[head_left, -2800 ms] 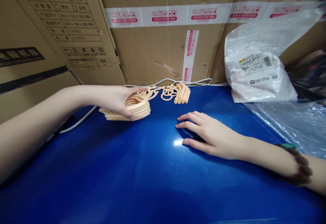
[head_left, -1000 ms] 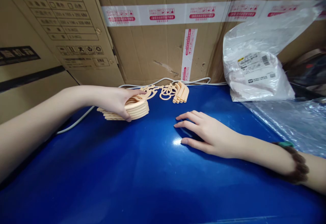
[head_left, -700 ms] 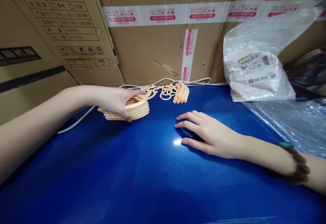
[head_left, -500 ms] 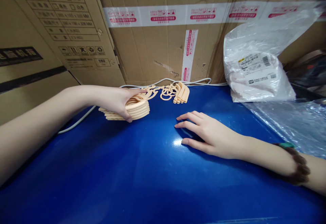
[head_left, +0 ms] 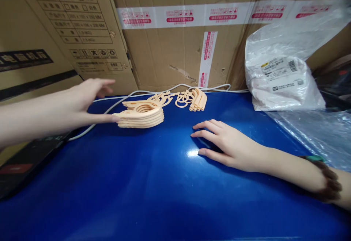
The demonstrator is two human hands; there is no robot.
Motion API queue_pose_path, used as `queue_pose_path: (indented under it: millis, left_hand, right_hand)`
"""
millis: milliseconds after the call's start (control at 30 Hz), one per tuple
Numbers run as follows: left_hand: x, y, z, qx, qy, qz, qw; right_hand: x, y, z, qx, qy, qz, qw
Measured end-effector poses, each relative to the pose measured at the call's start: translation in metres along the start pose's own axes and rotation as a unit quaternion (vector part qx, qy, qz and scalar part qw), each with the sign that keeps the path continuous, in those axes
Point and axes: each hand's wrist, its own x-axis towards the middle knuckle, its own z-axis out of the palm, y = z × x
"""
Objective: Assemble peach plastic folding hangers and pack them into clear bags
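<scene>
A neat stack of cream plastic curved pieces [head_left: 142,118], which look like folding hanger parts, lies left of centre on the blue table [head_left: 153,182]. My left hand [head_left: 85,100] is open beside the stack's left end, thumb and fingers wide apart; whether the thumb tip touches the stack I cannot tell. Behind it are loose cream hook-shaped pieces [head_left: 181,98] and a bundle of cream curved tubes [head_left: 198,99]. My right hand [head_left: 219,142] rests on the table at centre right, fingers spread, holding nothing.
Cardboard boxes [head_left: 164,51] stand along the back and left. A white plastic bag [head_left: 285,84] with a label sits at the back right, beside clear plastic film [head_left: 315,135]. A white cable [head_left: 106,111] runs along the back, and a dark device [head_left: 24,164] lies at the left edge.
My left hand has let go of the stack of curved pieces and drawn back to the left, opening. The stack stays on the table. My right hand keeps its place.
</scene>
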Motion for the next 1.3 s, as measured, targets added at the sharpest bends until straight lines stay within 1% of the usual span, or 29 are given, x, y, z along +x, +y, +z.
queue_pose_path:
  millis: [67,133,233,333,567,767,1133,1300]
  left_hand:
    - [-0.011,-0.009,0.009,-0.009,-0.035,-0.045,0.998]
    - [-0.018,-0.013,0.019,-0.016,-0.067,-0.069,0.995]
    - [-0.019,-0.014,0.034,-0.042,-0.093,-0.044,0.994]
    - [-0.014,-0.014,0.041,-0.059,-0.095,-0.013,0.994]
    - [-0.001,-0.018,0.042,-0.053,-0.099,0.018,0.994]
    - [-0.001,-0.021,0.042,-0.077,-0.089,0.049,0.992]
    - [-0.002,-0.021,0.043,-0.078,-0.082,0.051,0.992]
    - [-0.004,-0.018,0.04,-0.078,-0.068,0.042,0.994]
  right_hand:
    - [0.0,-0.001,0.0,-0.001,0.001,-0.001,1.0]
    - [0.001,-0.002,0.0,-0.001,0.003,-0.002,1.0]
    - [0.001,-0.005,-0.001,0.002,0.006,0.0,1.0]
    - [0.002,-0.006,-0.003,0.001,0.001,0.002,1.0]
    - [0.002,-0.006,-0.002,0.004,0.008,0.001,1.0]
    - [0.002,-0.006,-0.001,0.002,0.005,0.003,1.0]
    - [0.002,-0.004,-0.001,0.006,0.009,-0.002,1.0]
    - [0.002,-0.004,-0.001,-0.001,0.004,0.0,1.0]
